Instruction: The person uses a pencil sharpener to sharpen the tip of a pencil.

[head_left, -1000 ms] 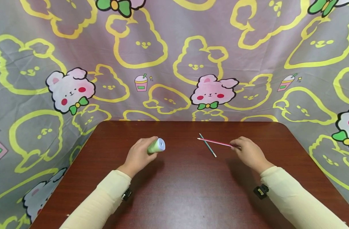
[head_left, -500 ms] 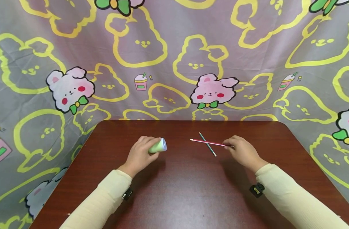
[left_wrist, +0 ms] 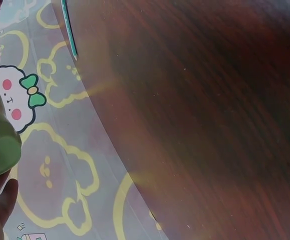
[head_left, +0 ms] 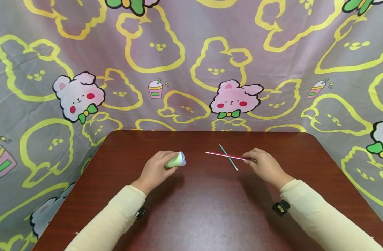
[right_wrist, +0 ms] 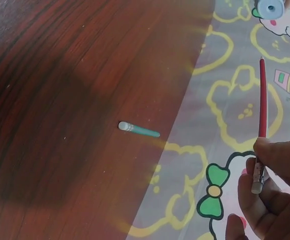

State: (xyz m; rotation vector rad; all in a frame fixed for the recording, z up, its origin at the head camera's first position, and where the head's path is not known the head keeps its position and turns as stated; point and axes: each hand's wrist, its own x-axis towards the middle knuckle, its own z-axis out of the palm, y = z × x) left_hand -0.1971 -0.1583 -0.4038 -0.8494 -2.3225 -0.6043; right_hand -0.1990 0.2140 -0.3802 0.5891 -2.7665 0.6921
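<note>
My left hand (head_left: 154,171) grips a green cylindrical pencil sharpener (head_left: 176,160), lying sideways above the table. Its pale blue end faces right, and a small dark hole shows in that end (right_wrist: 272,7) in the right wrist view. My right hand (head_left: 267,168) pinches a red-and-white striped pencil (head_left: 223,155) near its eraser end, between thumb and fingers. The pencil's light tip points left at the sharpener, with a gap between them. Below it lies a teal pencil (head_left: 233,164) on the table, its white eraser toward me; the red pencil crosses over it in the head view.
The dark reddish-brown wooden table (head_left: 197,209) has rounded far corners. Behind and beside it hangs a grey cloth (head_left: 185,42) with cartoon animals. A small black device (head_left: 281,208) is strapped at the right wrist, and another (head_left: 141,212) at the left.
My right hand has moved left with the red pencil, bringing its tip nearer the sharpener. My left hand has shifted slightly right, turning the sharpener's end more rightward. The teal pencil stays put.
</note>
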